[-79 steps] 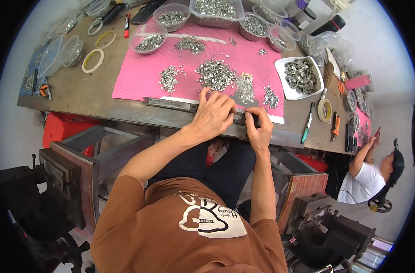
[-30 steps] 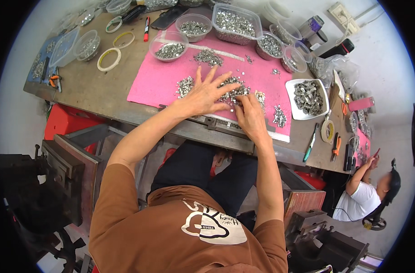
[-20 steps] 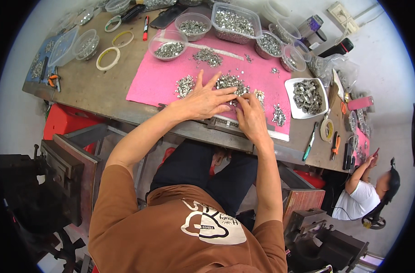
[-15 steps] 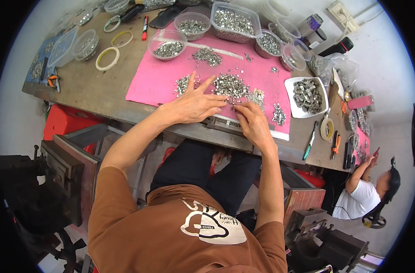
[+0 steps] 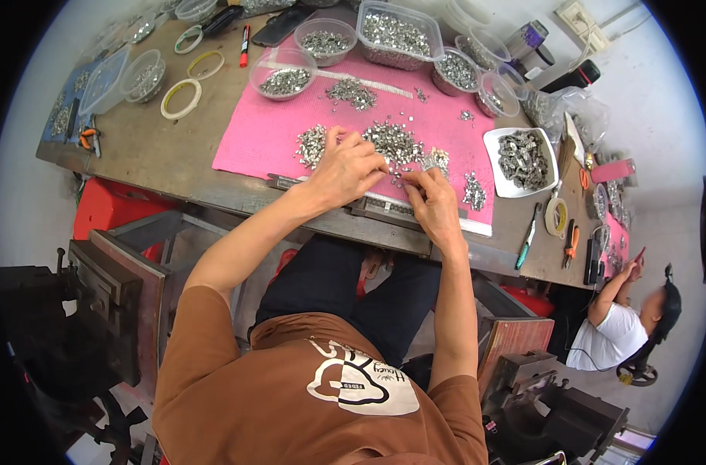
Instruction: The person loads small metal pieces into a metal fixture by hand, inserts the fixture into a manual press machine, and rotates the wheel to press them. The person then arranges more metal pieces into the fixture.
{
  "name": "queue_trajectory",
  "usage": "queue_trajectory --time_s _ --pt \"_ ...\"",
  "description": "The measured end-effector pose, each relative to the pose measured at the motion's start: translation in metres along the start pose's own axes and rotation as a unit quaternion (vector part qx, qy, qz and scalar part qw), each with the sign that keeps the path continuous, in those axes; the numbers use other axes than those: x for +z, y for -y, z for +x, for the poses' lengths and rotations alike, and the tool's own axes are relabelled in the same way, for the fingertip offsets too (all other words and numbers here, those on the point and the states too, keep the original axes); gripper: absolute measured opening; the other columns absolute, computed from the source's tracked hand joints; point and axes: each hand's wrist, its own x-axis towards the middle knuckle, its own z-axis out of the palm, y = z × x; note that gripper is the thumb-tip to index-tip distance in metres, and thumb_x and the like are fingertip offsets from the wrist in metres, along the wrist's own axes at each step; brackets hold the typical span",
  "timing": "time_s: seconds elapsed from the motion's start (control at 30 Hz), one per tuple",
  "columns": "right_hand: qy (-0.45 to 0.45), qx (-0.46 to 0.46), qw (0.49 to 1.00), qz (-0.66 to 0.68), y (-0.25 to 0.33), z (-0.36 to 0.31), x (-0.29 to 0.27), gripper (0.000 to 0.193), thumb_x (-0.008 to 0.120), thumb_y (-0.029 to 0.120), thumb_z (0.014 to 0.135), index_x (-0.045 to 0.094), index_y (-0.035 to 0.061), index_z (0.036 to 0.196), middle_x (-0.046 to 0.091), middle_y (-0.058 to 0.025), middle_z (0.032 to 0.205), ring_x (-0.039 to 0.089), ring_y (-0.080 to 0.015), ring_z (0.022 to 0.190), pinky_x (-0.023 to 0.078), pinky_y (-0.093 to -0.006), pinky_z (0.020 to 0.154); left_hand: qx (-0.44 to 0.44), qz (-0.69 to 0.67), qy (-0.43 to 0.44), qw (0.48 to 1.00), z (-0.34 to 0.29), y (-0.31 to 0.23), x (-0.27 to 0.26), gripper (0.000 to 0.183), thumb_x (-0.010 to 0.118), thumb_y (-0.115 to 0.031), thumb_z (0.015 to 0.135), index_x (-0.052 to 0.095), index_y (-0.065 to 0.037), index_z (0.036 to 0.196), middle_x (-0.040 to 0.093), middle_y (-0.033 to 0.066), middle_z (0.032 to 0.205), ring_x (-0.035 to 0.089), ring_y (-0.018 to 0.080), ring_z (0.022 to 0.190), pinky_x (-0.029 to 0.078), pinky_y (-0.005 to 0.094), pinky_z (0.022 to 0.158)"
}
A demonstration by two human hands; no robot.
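My left hand (image 5: 346, 169) is over the near edge of the pink mat (image 5: 248, 128), fingers curled and their tips drawn together by a pile of small shiny metal pieces (image 5: 395, 142). Just right of it my right hand (image 5: 436, 205) has thumb and fingertips pinched together. Whatever either hand holds is too small to make out. Below both hands a long dark metal bar (image 5: 385, 211) lies along the table's front edge, partly covered by them. Smaller piles of metal pieces (image 5: 312, 146) lie left of the main pile, and another heap (image 5: 474, 191) lies to the right.
Clear tubs of metal pieces (image 5: 397, 39) line the mat's far side. A white square dish (image 5: 489, 167) holds larger metal parts on the right, near a toothbrush (image 5: 529, 237), tape roll (image 5: 556, 218) and orange-handled pliers (image 5: 571, 242). Another person (image 5: 616, 329) sits at far right.
My left hand has gone from spread fingers to curled ones and shifted slightly right, uncovering more of the left pile and the bar's left end. My right hand stays pinched, nearly in place.
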Motion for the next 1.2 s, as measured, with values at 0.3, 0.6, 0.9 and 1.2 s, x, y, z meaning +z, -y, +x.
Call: queue_trajectory --time_s 0.3,0.6,0.9,1.2 --pt "-0.006 -0.028 0.999 -0.032 -0.001 0.002 0.004 0.018 0.072 0.004 0.086 0.072 0.0041 0.104 0.058 -0.0133 0.086 0.062 -0.0309 0.078 0.049 -0.041 0.07 -0.019 0.026 0.044 0.999 0.006 -0.015 0.016 0.018 0.077 -0.024 0.082 0.074 -0.009 0.092 0.064 0.0042 0.089 0.057 0.0248 0.102 0.03 0.0584 0.104" --pt "0.001 -0.061 0.995 -0.079 -0.004 0.004 0.004 0.014 0.073 0.003 0.085 0.068 0.0026 0.098 0.061 -0.0133 0.087 0.064 -0.0327 0.079 0.049 -0.0426 0.072 -0.03 0.036 0.048 0.998 0.006 -0.019 0.017 0.02 0.078 -0.023 0.08 0.073 -0.008 0.092 0.064 0.0054 0.091 0.057 0.0257 0.101 0.03 0.0582 0.104" --pt "-0.009 -0.07 0.994 -0.087 -0.001 0.003 0.004 0.014 0.073 0.006 0.085 0.068 0.0039 0.098 0.06 -0.0125 0.086 0.062 -0.0327 0.078 0.046 -0.0419 0.073 -0.033 0.042 0.053 0.997 0.007 -0.021 0.02 0.016 0.076 -0.02 0.082 0.074 -0.009 0.093 0.063 0.0058 0.093 0.058 0.0259 0.102 0.029 0.0591 0.106" --pt "-0.012 -0.03 0.995 -0.095 -0.005 0.0 0.005 0.012 0.073 0.009 0.087 0.068 0.0048 0.097 0.062 -0.0104 0.085 0.063 -0.03 0.076 0.045 -0.0411 0.075 -0.023 0.034 0.056 0.998 0.007 -0.02 0.02 0.015 0.073 -0.02 0.083 0.076 -0.013 0.096 0.064 0.0046 0.093 0.058 0.0263 0.101 0.028 0.0615 0.106"
